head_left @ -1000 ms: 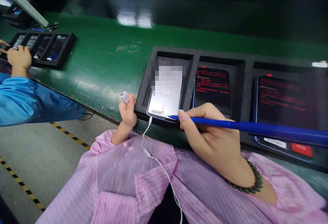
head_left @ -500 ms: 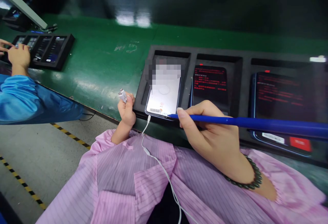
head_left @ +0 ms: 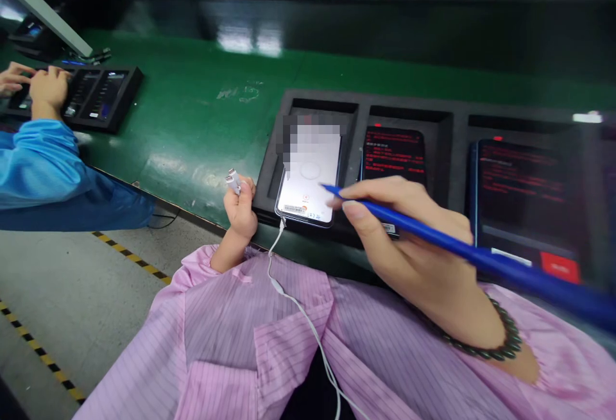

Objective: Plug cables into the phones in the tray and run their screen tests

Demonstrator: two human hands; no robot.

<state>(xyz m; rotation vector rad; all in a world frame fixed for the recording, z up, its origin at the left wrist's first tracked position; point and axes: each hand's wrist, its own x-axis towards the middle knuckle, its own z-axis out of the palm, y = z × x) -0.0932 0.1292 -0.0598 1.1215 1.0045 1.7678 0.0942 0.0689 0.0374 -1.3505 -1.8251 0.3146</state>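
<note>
My right hand [head_left: 414, 240] grips a blue pen [head_left: 418, 223], its tip over the lower right of a phone [head_left: 312, 176] with a lit white screen. Blue handwritten marks show along that phone's bottom edge, and part of its screen is pixelated. A white cable [head_left: 276, 240] meets the phone's lower edge and runs down over my lap. My left hand [head_left: 242, 211] is closed around white USB plugs [head_left: 233, 179], metal ends up, beside the tray's left corner. The phone lies in the left compartment of a black foam tray [head_left: 363, 102].
Two more phones with red text, a middle phone [head_left: 394, 151] and a right phone [head_left: 524, 202], lie in the same tray. On the left of the green bench [head_left: 202, 106], a co-worker's hands [head_left: 48, 90] work over another phone tray [head_left: 128, 83]. A grey bar [head_left: 52, 13] slants behind.
The pen tip has lifted from the phone's bottom edge and moved slightly up, uncovering more blue marks. My right hand has shifted right. The co-worker's hand has moved right.
</note>
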